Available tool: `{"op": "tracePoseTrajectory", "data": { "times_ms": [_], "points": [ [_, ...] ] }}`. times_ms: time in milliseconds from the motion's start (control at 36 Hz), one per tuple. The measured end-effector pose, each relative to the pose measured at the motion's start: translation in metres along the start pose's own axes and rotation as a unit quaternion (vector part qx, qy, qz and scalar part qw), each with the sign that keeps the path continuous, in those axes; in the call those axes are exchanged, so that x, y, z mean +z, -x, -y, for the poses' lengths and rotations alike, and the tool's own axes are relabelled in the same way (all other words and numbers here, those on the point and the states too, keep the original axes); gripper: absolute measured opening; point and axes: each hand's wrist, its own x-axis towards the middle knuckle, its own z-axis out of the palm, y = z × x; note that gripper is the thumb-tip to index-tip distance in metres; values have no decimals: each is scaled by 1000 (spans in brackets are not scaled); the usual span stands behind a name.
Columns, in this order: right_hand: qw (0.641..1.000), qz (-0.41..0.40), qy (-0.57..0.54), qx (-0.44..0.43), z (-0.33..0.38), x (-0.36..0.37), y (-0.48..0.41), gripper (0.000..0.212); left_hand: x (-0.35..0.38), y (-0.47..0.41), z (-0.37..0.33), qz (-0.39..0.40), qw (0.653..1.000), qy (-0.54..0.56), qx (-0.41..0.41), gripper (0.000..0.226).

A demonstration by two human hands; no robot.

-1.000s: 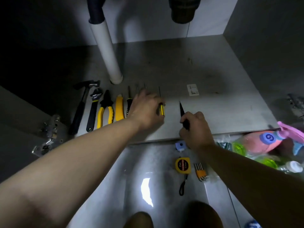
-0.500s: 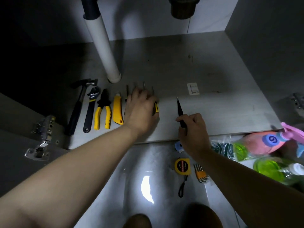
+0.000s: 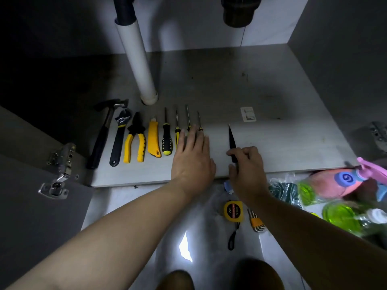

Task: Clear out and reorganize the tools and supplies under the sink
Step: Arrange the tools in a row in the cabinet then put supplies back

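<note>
Here we go: the right hand [image 3: 247, 170] pinches a black pointed tool [image 3: 232, 141], thumb and forefinger closed low on its handle. The tip points straight away from the grip, toward the back of the cabinet. The tool sits low over the cabinet floor [image 3: 282, 143], and we cannot tell whether it touches.

Just left of that grip we've got the left hand [image 3: 192, 155], flat, fingers straight, holding nothing. It lies over the handles of the thin screwdrivers [image 3: 177, 132], and their shafts stick out past the fingertips. So that hand sits between the grip and the rest of the row.

Further left of it we run down the line, side by side, heads away from us: a fat screwdriver [image 3: 167, 141], a yellow knife [image 3: 154, 141], pliers [image 3: 135, 143], a wrench [image 3: 118, 141], and the hammer [image 3: 102, 139] at the far end. Beyond the row a white pipe [image 3: 138, 65] comes down to the floor of the cabinet.

Past the black tip and a little right we spot a small white sticker [image 3: 248, 114]. Nearer us than the right wrist, off the cabinet edge, lie a tape measure [image 3: 233, 211] and hex keys [image 3: 256, 222] just beside it. Well right of the grip, a pink bottle [image 3: 335, 183] and a green bottle [image 3: 343, 216] are bunched together.
</note>
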Motion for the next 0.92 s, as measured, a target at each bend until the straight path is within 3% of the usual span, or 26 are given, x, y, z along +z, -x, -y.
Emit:
{"op": "tracePoseTrajectory", "data": {
  "times_ms": [472, 750, 917],
  "points": [
    [994, 61, 75, -45, 20, -2, -9, 49, 7, 6, -2, 2, 999, 34, -19, 70],
    [992, 67, 99, -50, 23, 6, -2, 57, 17, 43, 0, -75, 991, 110, -5, 57],
    [982, 94, 155, -61, 29, 9, -15, 62, 42, 78, 8, -26, 989, 145, 3, 64]
  ]
}}
